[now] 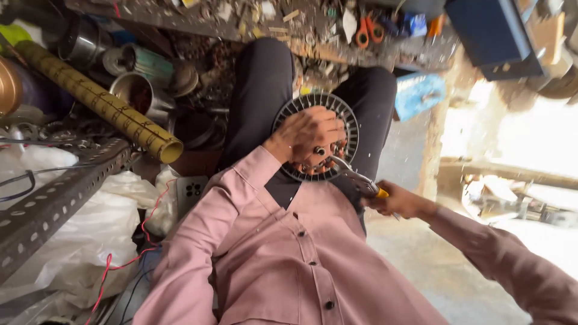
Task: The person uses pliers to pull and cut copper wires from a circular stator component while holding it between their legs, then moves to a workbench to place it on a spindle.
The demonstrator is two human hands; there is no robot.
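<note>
One grille (315, 108), perhaps one pliers (355, 177).

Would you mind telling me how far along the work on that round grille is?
Done: nothing visibly finished yet. In hand: the left hand steadies the round black grille on the lap, while the right hand holds yellow-handled pliers with their tip at its lower edge. Left: I cannot tell; the grille's centre is hidden.

Left approach is blocked by the slotted steel angle (54, 192), yellow tube (102, 102) and metal cans (135, 90). Open floor (433, 265) is seen to the right. The round grille (325, 108) is hemmed by both knees.
</note>
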